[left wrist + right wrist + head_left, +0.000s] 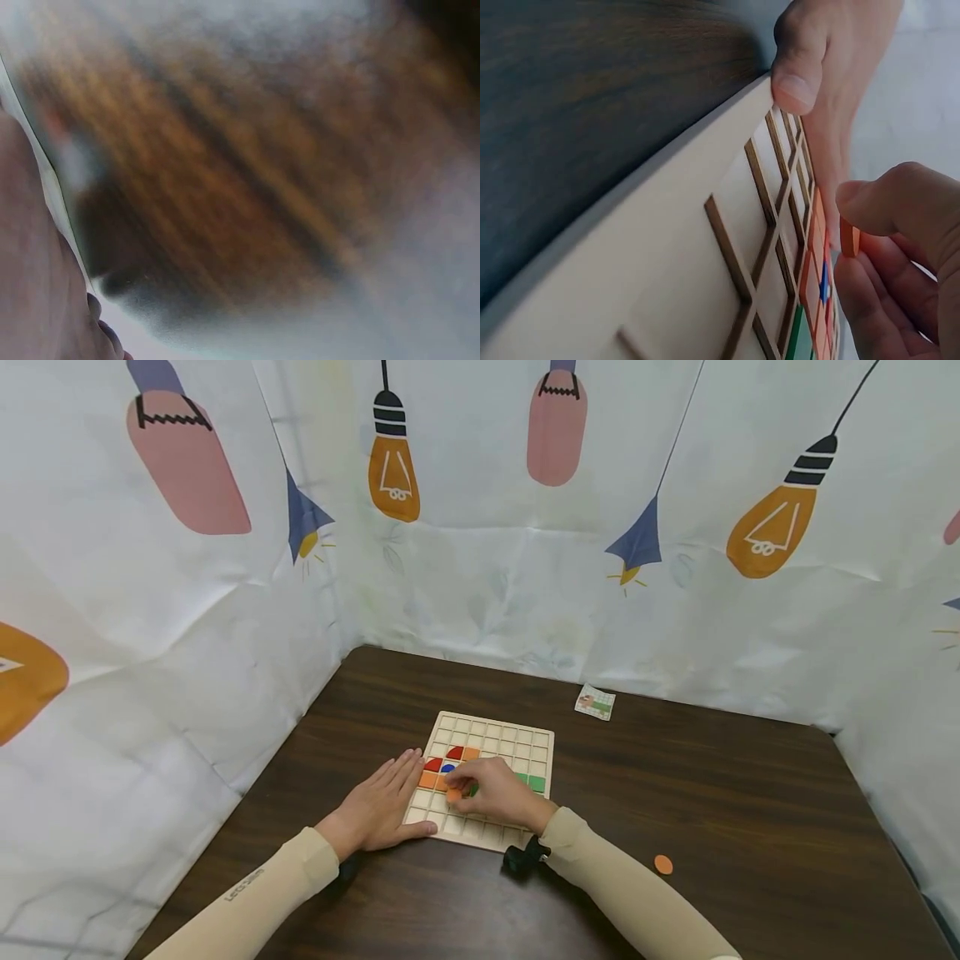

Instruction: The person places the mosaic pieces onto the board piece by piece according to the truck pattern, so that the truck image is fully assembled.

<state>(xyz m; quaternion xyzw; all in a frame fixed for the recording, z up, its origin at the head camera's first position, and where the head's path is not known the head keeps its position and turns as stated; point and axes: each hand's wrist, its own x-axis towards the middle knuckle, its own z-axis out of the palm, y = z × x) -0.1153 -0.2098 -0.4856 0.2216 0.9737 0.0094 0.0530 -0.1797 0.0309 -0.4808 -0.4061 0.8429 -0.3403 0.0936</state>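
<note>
A pale wooden grid board lies on the dark table, partly filled with red, orange, blue and green tiles. My left hand rests along its left side with straight fingers, the thumb on the near corner. Between thumb and fingertips, my right hand pinches a small orange tile over the board's left half. Orange tiles sit in the cells beside it, with red tiles behind. Green tiles show to the right; the right hand hides cells in the middle. The left wrist view is mostly blurred wood.
A loose round orange piece lies on the table to the right, close to the right forearm. Behind the board is a small printed card with a coloured pattern. Patterned white cloth hangs around the table's back and sides.
</note>
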